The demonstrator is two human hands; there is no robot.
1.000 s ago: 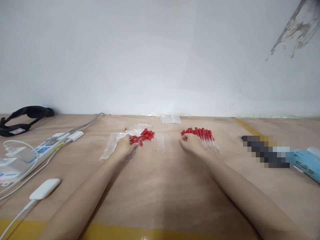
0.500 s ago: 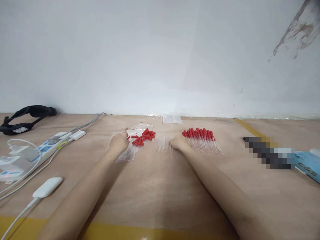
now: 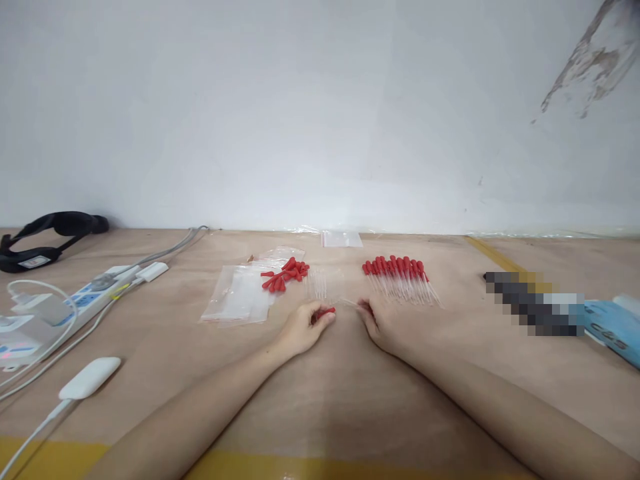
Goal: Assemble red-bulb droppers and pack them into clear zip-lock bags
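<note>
Between the fingertips of my left hand (image 3: pixel 304 328) is a red rubber bulb (image 3: pixel 329 311), its end pointing right. My right hand (image 3: pixel 379 324) pinches a thin clear dropper tube (image 3: pixel 350 303) that sticks out leftward, toward the bulb; the two are apart. Beyond my left hand lies a pile of loose red bulbs (image 3: pixel 285 273). Beside the pile, several bare clear tubes (image 3: pixel 317 285) lie in a row. Behind my right hand are droppers with red bulbs fitted (image 3: pixel 400 277), side by side, bulbs toward the wall.
Clear plastic bags (image 3: pixel 235 297) lie left of the loose bulbs, and a small bag (image 3: pixel 342 239) lies near the wall. At left are a power strip (image 3: pixel 95 293), a white charger (image 3: pixel 90 378) and a black headset (image 3: pixel 53 237). A blue packet (image 3: pixel 613 327) lies right, beside a blurred dark object.
My left hand has moved right and nearer with a red bulb from the bags' side. My right hand has drawn back from the bare tubes with a tube in it.
</note>
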